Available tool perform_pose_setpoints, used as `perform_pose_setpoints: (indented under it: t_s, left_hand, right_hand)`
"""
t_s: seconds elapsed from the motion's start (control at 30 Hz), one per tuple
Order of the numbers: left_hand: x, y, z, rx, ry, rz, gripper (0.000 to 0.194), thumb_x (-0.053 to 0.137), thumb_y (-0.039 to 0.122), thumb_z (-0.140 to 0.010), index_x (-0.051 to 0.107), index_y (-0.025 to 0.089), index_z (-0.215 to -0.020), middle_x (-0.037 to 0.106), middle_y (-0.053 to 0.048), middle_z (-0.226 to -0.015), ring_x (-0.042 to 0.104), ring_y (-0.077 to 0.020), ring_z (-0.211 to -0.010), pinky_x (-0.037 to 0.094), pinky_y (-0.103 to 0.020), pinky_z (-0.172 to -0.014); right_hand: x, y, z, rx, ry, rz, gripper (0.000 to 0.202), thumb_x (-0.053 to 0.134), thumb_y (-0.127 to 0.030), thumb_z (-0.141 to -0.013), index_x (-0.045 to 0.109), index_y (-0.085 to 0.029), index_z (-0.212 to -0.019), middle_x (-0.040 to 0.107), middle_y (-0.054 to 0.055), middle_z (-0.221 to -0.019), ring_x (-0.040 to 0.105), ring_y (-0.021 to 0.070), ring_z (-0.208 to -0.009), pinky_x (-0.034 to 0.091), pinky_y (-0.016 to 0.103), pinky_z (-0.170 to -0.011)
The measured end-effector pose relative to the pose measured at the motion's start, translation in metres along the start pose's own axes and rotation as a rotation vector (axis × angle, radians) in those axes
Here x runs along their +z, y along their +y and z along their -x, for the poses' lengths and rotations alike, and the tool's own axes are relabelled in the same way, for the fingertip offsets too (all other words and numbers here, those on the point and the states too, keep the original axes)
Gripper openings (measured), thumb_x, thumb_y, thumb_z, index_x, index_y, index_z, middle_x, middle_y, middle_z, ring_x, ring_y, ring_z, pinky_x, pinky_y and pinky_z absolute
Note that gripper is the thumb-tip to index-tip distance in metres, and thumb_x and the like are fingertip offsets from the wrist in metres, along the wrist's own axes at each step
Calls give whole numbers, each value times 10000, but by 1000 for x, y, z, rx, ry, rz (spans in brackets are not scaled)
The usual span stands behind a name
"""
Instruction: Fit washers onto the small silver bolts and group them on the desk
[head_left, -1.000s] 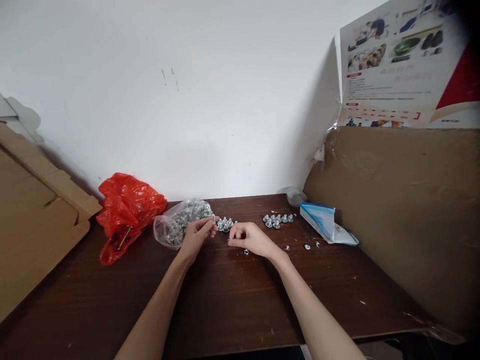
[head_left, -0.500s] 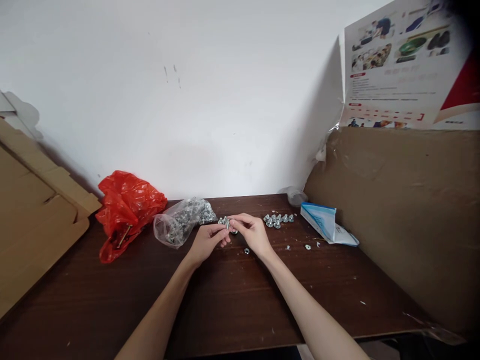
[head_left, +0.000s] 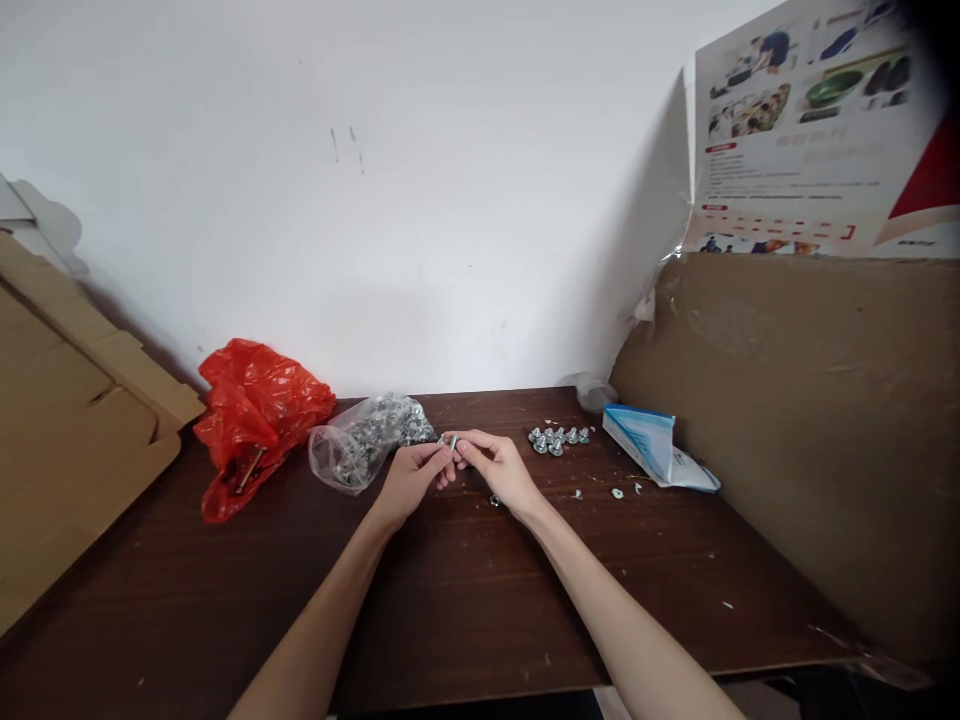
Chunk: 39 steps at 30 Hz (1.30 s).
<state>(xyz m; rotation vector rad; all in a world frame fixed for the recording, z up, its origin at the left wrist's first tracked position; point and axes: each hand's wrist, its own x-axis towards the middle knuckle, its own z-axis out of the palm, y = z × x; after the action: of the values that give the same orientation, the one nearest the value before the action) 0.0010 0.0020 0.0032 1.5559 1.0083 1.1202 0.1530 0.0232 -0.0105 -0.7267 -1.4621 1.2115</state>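
Observation:
A small silvery bolt [head_left: 453, 443] is held up between my two hands, its shank pointing upward. My left hand [head_left: 411, 484] pinches it low down between thumb and fingers. From the other side, the thumb and fingertips of my right hand [head_left: 498, 470] close on it too. Whether a nut sits on the shank is hidden by the fingers. Just under my right hand lies a loose hex nut [head_left: 495, 500], partly covered. To the right, several bolts [head_left: 555, 441] stand grouped on their heads. A clear plastic bag of metal fasteners [head_left: 375, 440] lies left of my hands.
A red plastic bag [head_left: 259, 405] sits at the left beside a cardboard piece [head_left: 67, 430]. At the right are a blue-and-white packet [head_left: 656, 450], a clear cup [head_left: 594, 393] and a large cardboard box [head_left: 795, 400]. Scraps dot the brown table [head_left: 465, 620].
Both hands stay together at the bolt, with the fingers shifted slightly. My right hand now covers part of the loose nut. The camera view has moved a little.

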Motion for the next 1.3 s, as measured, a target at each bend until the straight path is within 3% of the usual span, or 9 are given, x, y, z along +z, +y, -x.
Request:
perform_pose_setpoints:
  t_s: [0.27,0.47,0.73,0.97,1.07,1.3]
  left_hand:
    - [1,-2,-1,-14,30,-1,377,545,456,-816,614,123,-653,571,-14,-587,466,-86,-517,389,-199,-500]
    - [2,-2,-1,-29,47,-11,395,557,477,-801,620,122,-638,574,-17,-568,468,-91,-507,380,-203,-489]
    - [1,-5,-2,20,194,-22,347,602,438,-775,658,129,-628,596,-8,-562,469,-88,-508,370,-206,-502]
    - [4,-6,-3,-35,203,62,348,623,439,-765,675,124,-629,621,-18,-589,486,-88,-516,388,-209,-512]
    - [5,-6,-3,-64,210,115,326,653,428,-742,686,120,-639,634,-20,-603,502,-89,-520,404,-210,-515]
    - [4,-11,-5,-88,275,346,310,727,388,-682,719,104,-808,694,-56,-708,579,-108,-602,478,-226,-591]
  right_hand:
    - [1,2,0,59,42,-117,336,708,-352,-685,718,-156,-958,673,27,-716,587,138,-643,515,302,-655]
    - [0,2,0,37,2,-61,347,653,-380,-738,711,-161,-1001,676,27,-729,591,143,-661,512,306,-670]
    - [-2,-1,0,-8,26,33,402,549,-432,-825,638,-179,-1123,693,42,-800,601,148,-665,506,303,-663]
    - [-2,-2,0,-24,52,3,316,562,-410,-816,638,-165,-1001,694,44,-790,625,154,-698,506,290,-664]
    - [-2,-5,1,-35,44,41,266,563,-380,-818,654,-167,-949,706,60,-889,624,149,-698,509,290,-671]
    - [2,-2,2,-43,-35,-46,374,559,-363,-830,579,-186,-1159,662,99,-1132,628,212,-1012,476,378,-911]
